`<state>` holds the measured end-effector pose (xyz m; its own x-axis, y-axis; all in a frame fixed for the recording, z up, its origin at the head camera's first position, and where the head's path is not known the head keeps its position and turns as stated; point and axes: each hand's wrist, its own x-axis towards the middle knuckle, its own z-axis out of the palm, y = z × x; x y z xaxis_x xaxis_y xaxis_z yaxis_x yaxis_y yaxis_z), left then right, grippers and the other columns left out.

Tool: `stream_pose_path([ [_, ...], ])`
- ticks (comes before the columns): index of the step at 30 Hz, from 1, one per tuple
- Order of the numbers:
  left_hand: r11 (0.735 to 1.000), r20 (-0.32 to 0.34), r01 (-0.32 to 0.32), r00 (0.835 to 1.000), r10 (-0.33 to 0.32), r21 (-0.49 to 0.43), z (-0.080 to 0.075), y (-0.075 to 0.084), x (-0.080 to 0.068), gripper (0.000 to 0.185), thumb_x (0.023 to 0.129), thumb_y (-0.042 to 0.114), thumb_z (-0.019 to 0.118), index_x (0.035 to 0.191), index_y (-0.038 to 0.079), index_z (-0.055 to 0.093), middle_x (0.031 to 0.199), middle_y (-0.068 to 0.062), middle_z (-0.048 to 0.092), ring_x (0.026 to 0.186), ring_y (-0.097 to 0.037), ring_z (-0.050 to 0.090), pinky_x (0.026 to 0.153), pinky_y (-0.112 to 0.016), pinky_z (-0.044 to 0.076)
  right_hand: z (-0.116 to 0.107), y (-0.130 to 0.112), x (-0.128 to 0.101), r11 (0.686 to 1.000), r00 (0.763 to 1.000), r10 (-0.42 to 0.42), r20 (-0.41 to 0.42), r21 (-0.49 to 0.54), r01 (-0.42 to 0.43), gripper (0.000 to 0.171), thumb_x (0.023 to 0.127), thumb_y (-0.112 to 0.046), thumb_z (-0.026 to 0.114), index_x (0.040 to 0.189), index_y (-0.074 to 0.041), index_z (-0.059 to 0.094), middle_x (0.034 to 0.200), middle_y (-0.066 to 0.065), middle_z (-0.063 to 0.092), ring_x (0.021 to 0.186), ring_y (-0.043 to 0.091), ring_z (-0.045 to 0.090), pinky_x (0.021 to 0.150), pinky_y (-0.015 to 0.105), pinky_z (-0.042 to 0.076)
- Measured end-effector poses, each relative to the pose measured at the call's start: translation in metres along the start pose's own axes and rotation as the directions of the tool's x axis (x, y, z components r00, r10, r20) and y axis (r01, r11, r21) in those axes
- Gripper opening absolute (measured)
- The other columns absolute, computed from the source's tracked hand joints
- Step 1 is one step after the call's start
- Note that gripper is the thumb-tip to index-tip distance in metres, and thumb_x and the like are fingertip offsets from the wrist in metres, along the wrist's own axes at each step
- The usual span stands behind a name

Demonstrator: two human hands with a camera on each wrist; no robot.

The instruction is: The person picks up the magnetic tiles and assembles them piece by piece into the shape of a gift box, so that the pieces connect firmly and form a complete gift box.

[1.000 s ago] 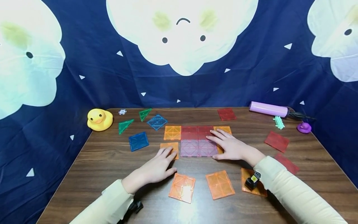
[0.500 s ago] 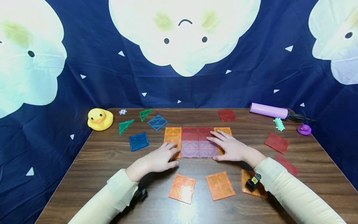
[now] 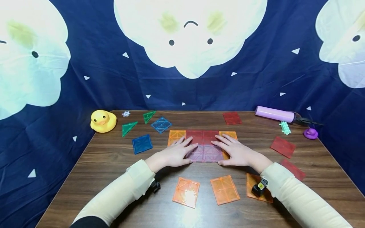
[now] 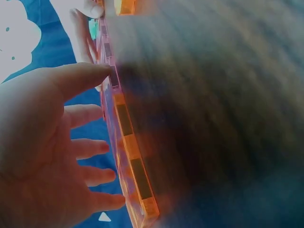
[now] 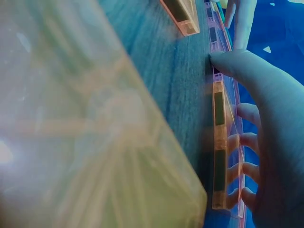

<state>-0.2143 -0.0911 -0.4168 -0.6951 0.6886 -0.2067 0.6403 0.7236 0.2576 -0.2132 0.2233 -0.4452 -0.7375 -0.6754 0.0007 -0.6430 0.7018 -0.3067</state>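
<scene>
On the joined tiles (image 3: 203, 144), both hands lie flat.

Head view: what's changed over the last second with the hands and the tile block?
The left hand slid an orange tile right until it joined the flat tile block, then moved on; it now lies flat on the block's left part. Nothing was gripped. The right hand stayed flat on the block's right side. The three loose orange tiles near the front edge, blue tiles and yellow duck stayed put.
</scene>
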Motion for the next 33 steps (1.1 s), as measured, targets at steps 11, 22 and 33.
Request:
stream_pose_path([
  [11,1.000,-0.002,0.020,1.000,-0.020,0.021,0.005,0.006,-0.007,0.066,0.101,0.043,0.061,0.160,0.022,0.038,0.167,-0.014,0.023,0.151,-0.046,0.016,0.116,-0.065,0.021,-0.001,-0.005,-0.003,1.000,1.000,-0.018,0.009,-0.010,0.018,0.085,0.090,-0.059,0.068,0.158,-0.017,0.039,0.166,0.015,0.025,0.151,0.046,0.016,0.115,0.066,0.019],
  [22,1.000,-0.014,0.013,1.000,-0.013,0.006,0.010,0.009,-0.009,0.065,0.101,0.042,0.062,0.158,0.021,0.041,0.166,-0.015,0.025,0.150,-0.047,0.020,0.116,-0.064,0.023,-0.027,0.022,0.008,0.996,0.995,0.037,-0.097,0.087,-0.028,0.056,0.100,-0.032,0.066,0.144,0.002,0.054,0.149,0.029,0.045,0.139,0.048,0.038,0.112,0.063,0.029],
  [33,0.998,0.025,0.021,0.999,-0.023,0.061,0.005,0.012,-0.009,0.067,0.102,0.044,0.060,0.160,0.023,0.037,0.167,-0.015,0.022,0.150,-0.045,0.020,0.115,-0.063,0.026,-0.038,0.076,0.039,0.975,0.960,0.219,-0.175,0.002,-0.222,0.049,0.102,-0.018,0.059,0.140,0.012,0.051,0.150,0.037,0.039,0.141,0.051,0.033,0.116,0.060,0.025],
])
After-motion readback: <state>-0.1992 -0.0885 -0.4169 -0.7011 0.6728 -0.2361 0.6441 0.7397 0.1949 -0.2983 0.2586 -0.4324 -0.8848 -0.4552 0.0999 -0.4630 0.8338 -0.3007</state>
